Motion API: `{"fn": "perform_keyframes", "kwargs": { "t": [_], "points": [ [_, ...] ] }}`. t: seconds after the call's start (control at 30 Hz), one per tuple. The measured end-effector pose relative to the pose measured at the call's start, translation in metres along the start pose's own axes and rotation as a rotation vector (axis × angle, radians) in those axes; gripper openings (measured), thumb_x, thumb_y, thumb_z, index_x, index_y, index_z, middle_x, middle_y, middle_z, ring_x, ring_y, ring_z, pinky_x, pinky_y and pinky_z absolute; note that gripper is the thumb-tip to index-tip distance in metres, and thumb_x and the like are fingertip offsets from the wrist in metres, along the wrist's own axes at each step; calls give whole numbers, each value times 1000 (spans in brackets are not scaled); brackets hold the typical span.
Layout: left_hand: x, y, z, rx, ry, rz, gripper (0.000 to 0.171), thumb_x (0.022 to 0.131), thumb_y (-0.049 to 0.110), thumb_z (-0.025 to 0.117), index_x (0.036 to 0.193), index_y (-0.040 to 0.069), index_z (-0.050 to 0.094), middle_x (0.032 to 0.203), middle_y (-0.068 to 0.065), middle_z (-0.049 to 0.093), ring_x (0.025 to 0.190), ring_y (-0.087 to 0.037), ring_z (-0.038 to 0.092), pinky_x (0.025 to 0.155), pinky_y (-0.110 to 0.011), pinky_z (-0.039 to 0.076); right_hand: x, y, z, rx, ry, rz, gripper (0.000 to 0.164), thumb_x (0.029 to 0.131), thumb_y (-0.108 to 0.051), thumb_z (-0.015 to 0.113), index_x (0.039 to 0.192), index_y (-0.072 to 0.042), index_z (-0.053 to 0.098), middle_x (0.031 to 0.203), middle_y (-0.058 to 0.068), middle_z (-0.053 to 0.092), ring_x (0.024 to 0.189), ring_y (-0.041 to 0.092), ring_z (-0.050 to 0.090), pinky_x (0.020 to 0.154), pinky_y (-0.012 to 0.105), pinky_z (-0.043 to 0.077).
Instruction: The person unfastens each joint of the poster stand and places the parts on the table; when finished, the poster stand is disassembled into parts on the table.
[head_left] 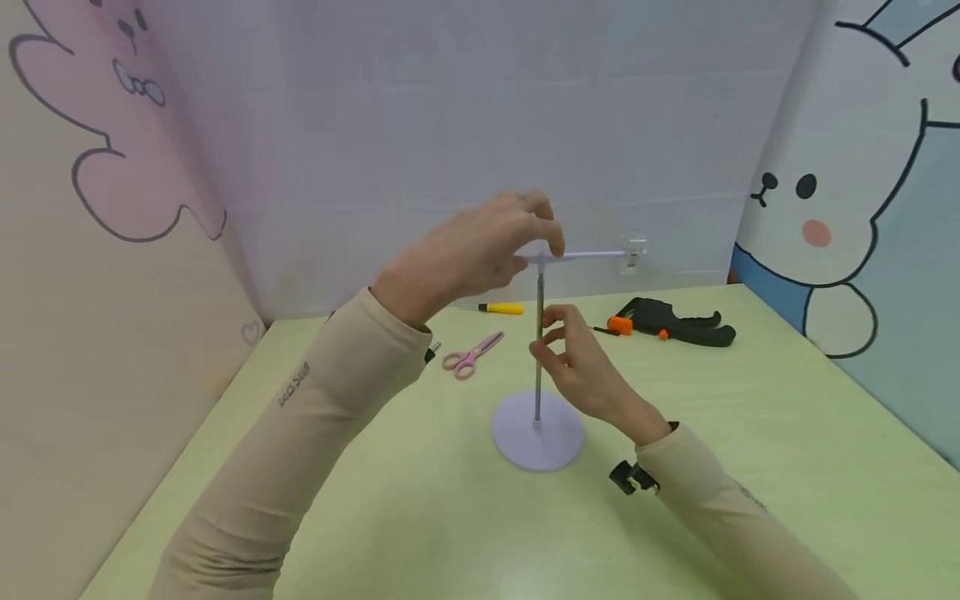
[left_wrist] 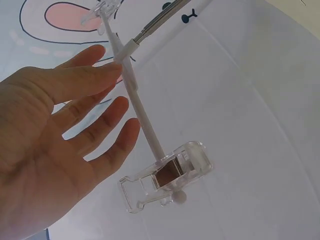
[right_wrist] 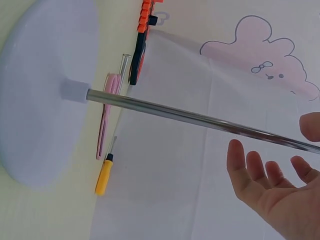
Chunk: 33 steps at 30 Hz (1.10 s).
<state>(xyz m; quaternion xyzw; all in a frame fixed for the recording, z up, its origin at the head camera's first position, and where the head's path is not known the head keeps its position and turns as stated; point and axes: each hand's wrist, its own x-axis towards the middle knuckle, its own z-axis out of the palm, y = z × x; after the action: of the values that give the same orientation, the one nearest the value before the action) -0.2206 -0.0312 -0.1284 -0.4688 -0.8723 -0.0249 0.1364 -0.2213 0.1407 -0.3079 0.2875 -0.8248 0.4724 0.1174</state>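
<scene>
A display stand has a white round base [head_left: 517,442], an upright metal pole [head_left: 538,383] and a thin white crossbar [head_left: 592,253] on top. My left hand [head_left: 476,250] is over the crossbar near its middle joint. In the left wrist view, the left thumb tip lies on the joint [left_wrist: 129,50], and fingers are along the bar. A clear plastic clip [left_wrist: 190,162] sits at one crossbar end, another clear clip [left_wrist: 102,12] at the far end. My right hand [head_left: 585,367] is beside the pole, thumb and fingers loosely spread either side of it in the right wrist view.
Pink scissors [head_left: 468,358] and a yellow-handled screwdriver [head_left: 501,308] lie behind the stand. A black tool with orange parts [head_left: 675,321] is at the back right. An orange-and-black tool [right_wrist: 142,35] also shows in the right wrist view. Printed walls surround the green table [head_left: 420,517].
</scene>
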Motion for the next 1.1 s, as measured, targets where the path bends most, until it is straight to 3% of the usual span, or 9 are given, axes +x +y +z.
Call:
{"fn": "perform_keyframes", "kwargs": {
  "t": [0.33,0.77,1.1],
  "points": [
    [14,0,0,-95,-96,3,33,86,-11,59,105,13,73,105,4,61,99,-12,56,82,-23,45,4,2,7,-10,93,-46,14,95,0,54,107,-2,47,99,10,54,86,22,59,67,36,54],
    [22,3,2,-102,-126,3,29,87,-9,59,103,11,73,101,2,64,96,-12,57,83,-23,46,4,3,8,-23,135,-90,16,91,2,58,104,-3,51,93,9,58,82,21,61,65,31,54],
    [23,2,3,-101,-133,16,27,87,-9,60,103,9,73,100,0,65,94,-13,57,81,-22,46,5,6,7,4,123,-103,13,90,1,61,99,-4,53,88,11,61,74,27,62,63,38,55]
  ]
}}
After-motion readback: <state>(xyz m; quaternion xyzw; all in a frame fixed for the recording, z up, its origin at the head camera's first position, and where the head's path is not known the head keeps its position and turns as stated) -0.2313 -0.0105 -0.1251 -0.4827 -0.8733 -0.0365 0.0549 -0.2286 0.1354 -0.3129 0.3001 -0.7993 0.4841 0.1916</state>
